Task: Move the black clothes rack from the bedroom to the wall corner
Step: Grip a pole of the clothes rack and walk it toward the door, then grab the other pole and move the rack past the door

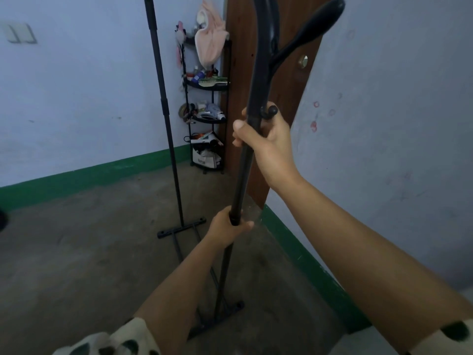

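Head-worn view, angled down, close range

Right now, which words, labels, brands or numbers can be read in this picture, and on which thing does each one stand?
No text can be read for certain.
White bag on the floor under the corner shelf: a dark printed mark, too blurred to read.
Bottles and tubes on the shelf tiers: labels too small to read.
Black clothes rack, brown door, walls: no text visible; the red marks on the right wall are smudges, not letters.
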Action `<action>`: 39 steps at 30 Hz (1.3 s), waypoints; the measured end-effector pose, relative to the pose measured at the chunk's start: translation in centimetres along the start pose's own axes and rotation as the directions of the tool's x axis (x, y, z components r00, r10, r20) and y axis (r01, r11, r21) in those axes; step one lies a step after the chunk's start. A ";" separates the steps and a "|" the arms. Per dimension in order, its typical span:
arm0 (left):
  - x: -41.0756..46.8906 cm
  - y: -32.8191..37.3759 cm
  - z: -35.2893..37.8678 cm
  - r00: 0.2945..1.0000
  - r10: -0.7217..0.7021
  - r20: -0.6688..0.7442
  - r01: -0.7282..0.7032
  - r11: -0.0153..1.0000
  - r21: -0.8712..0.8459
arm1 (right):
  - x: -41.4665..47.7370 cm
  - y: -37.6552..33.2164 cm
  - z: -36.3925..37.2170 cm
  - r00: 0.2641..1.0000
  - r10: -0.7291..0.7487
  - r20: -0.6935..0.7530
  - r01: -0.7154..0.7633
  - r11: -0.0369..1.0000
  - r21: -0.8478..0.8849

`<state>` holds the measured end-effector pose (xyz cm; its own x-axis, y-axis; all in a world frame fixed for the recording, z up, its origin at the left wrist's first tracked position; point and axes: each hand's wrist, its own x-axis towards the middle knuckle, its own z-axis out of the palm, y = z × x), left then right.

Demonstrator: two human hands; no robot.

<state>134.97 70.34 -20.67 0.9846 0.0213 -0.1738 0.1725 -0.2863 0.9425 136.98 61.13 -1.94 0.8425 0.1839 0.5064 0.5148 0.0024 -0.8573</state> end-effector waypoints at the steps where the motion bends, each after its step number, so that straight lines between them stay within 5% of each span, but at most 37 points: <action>1: -0.2 0.2 -0.2 1.000 -0.005 0.016 0.005 1.000 0.024 | -0.4 0.1 -0.3 1.000 -0.016 -0.015 0.015 0.998 -0.060; 10: -2.9 2.0 -2.1 0.999 0.046 0.016 -0.047 0.998 0.042 | -4.5 -0.9 -1.7 0.968 -0.126 -0.217 0.063 0.959 -0.276; 17: -5.4 2.3 -5.1 0.987 0.130 -0.092 -0.126 0.991 0.040 | -6.3 -3.2 1.2 0.973 -0.232 0.007 0.229 0.954 -0.196; 23: -6.7 2.1 -10.6 0.958 0.181 -0.221 -0.173 0.983 0.054 | -4.9 -3.6 7.3 0.976 -0.175 0.127 0.185 0.980 -0.067; 30: -3.7 0.9 -18.9 0.935 0.198 -0.294 -0.192 0.980 0.049 | -0.7 -1.1 15.3 0.985 -0.120 0.123 0.119 0.993 0.021; 39: 6.9 0.7 -32.6 0.931 0.310 -0.192 -0.296 0.950 0.100 | 11.1 4.8 27.9 0.997 -0.071 0.013 0.071 0.997 -0.004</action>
<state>142.88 101.54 -11.92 0.9760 0.1149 0.1852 -0.1302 -0.3739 0.9183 144.34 90.65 -3.05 0.8020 0.1960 0.5643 0.5736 0.0112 -0.8191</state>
